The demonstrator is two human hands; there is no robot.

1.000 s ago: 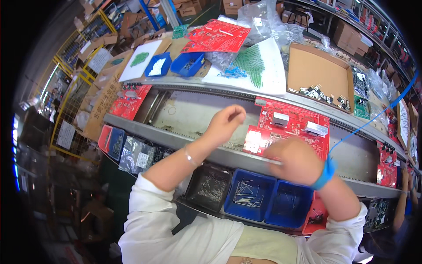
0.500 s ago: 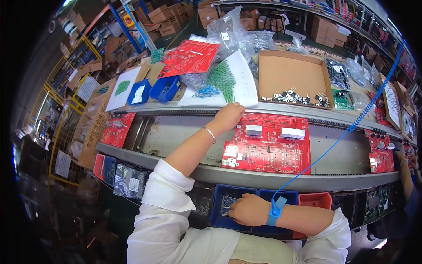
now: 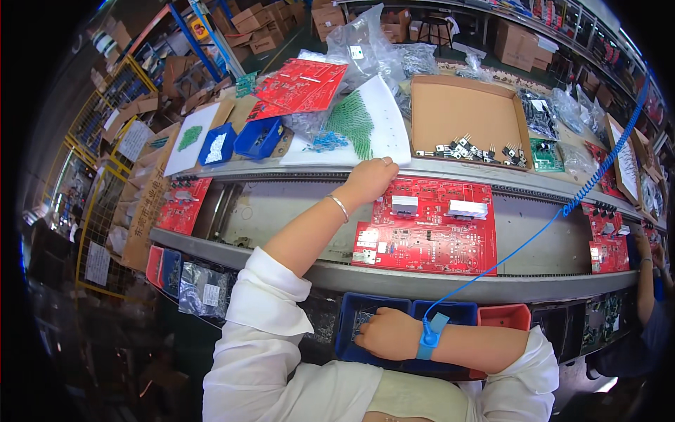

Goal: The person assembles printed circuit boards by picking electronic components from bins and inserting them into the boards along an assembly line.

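Observation:
A large red circuit board (image 3: 429,225) lies on the conveyor track (image 3: 281,211) in front of me. My left hand (image 3: 369,179) reaches over the board's far left corner, fingers curled at the edge of a white sheet (image 3: 365,130) covered with green components. My right hand (image 3: 383,334), with a blue wrist strap and coiled blue cord (image 3: 520,243), is down in a blue parts bin (image 3: 365,316) below the track. I cannot tell if either hand holds a part.
An open cardboard tray (image 3: 467,112) holds black components. Small blue bins (image 3: 256,137) and red boards (image 3: 299,84) sit at the far left. Another red board (image 3: 605,239) lies to the right, near another person's arm (image 3: 643,281). A red bin (image 3: 503,316) sits beside the blue ones.
My right hand dropped from the board into the blue bin below the track. My left hand moved from above the conveyor up to the white sheet's edge.

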